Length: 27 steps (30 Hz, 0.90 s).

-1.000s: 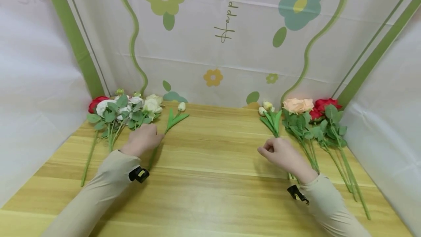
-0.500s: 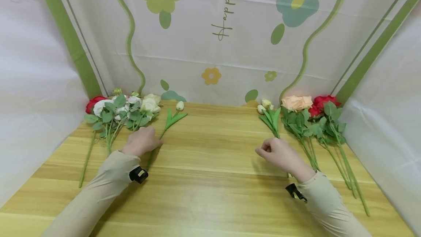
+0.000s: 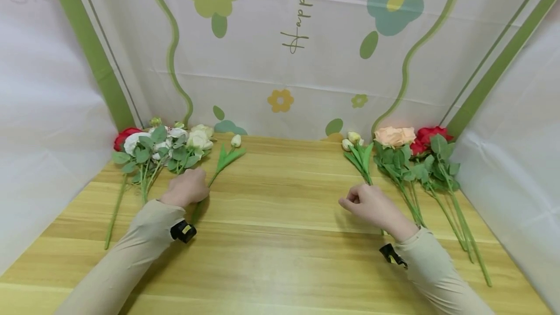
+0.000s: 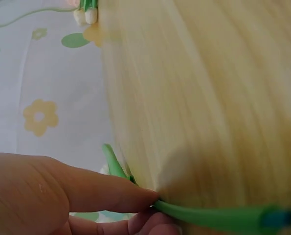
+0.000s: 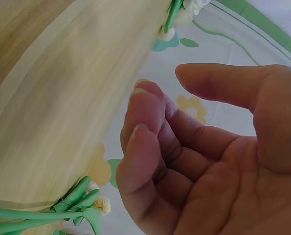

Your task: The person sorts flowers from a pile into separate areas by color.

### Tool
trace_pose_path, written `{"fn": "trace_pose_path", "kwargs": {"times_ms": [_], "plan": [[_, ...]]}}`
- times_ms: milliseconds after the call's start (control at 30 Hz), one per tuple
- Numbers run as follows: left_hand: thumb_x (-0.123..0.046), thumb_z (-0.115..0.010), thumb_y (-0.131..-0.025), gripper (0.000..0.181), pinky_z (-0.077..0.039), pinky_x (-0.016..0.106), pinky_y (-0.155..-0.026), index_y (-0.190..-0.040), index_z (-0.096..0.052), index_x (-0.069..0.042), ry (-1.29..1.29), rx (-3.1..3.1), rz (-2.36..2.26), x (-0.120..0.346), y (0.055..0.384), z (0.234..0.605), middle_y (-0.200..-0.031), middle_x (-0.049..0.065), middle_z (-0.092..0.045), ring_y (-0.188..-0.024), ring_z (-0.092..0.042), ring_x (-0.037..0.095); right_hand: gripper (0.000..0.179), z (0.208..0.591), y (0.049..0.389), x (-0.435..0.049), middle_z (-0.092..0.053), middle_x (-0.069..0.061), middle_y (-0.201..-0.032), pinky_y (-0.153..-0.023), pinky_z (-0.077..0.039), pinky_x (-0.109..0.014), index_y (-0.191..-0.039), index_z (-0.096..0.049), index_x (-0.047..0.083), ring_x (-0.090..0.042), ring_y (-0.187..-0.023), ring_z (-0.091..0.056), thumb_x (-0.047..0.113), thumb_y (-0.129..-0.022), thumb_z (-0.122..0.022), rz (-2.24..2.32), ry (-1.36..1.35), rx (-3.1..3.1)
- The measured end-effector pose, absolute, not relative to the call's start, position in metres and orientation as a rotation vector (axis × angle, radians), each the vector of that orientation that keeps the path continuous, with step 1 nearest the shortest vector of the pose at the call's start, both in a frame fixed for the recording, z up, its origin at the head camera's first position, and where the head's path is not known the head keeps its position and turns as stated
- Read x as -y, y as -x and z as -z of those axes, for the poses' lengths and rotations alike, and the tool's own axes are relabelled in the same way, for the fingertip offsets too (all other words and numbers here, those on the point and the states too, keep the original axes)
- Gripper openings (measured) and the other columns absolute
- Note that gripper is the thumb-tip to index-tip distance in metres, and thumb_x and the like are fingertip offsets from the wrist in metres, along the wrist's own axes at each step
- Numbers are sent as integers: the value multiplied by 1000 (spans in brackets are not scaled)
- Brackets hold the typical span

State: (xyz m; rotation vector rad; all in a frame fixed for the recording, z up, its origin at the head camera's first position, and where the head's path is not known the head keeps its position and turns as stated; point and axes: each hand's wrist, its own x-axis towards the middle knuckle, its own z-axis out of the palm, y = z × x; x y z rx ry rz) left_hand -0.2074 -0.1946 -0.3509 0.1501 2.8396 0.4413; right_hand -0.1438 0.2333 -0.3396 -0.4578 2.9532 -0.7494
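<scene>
My left hand [image 3: 187, 188] pinches the green stem of a single white tulip [image 3: 227, 158] between thumb and fingers. In the left wrist view the tulip's stem [image 4: 213, 217] juts past the fingertips, showing a bluish cut end. The bud points toward the back of the table. My right hand [image 3: 377, 209] holds nothing; its fingers are loosely curled and the thumb stands apart from them in the right wrist view. Close by that hand lie several pale tulips [image 3: 359, 155], their stems partly hidden behind it in the head view.
Left of the left hand lies a bunch with white roses [image 3: 200, 139] and a red rose [image 3: 126, 138]. At the right are a peach rose [image 3: 394, 136] and red roses [image 3: 430, 139]. White printed cloth [image 3: 262, 72] rises behind the wooden table [image 3: 271, 256].
My left hand has drawn the tulip slightly left and toward me. The right hand stays nearly still, and the head view has shifted slightly.
</scene>
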Motion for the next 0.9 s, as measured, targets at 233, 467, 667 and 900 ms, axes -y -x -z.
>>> {"fn": "trace_pose_path", "kwargs": {"times_ms": [233, 467, 667, 900], "plan": [[-9, -55, -89, 31, -30, 29, -45, -61, -44, -14, -185, -2835, -438, 194, 207, 352, -54, -1, -35, -47, -37, 15, 28, 341, 144, -234, -48, 4, -55, -48, -36, -29, -72, -64, 9, -10, -48, -39, 23, -96, -65, 746, 472, -2956], [-19, -58, -94, 31, -34, 30, -46, -66, -48, -12, -212, -2854, -414, 193, 206, 354, -60, 4, -43, -51, -44, 17, 29, 343, 144, -233, -46, 5, -54, -47, -35, -28, -71, -64, 10, -9, -47, -37, 22, -97, -64, 752, 488, -2950], [-17, -57, -95, 35, -29, 27, -44, -63, -43, -13, -257, -2860, -476, 193, 206, 352, -58, 1, -38, -47, -35, 13, 28, 343, 144, -232, -47, 5, -54, -48, -36, -28, -70, -63, 9, -9, -47, -38, 21, -96, -65, 758, 492, -2951], [-16, -54, -93, 39, -22, 24, -43, -58, -38, -16, -239, -2800, -587, 192, 207, 350, -51, -5, -27, -44, -23, 10, 28, 343, 144, -232, -47, 5, -54, -49, -37, -29, -70, -63, 9, -9, -48, -39, 20, -96, -65, 748, 483, -2954]]}}
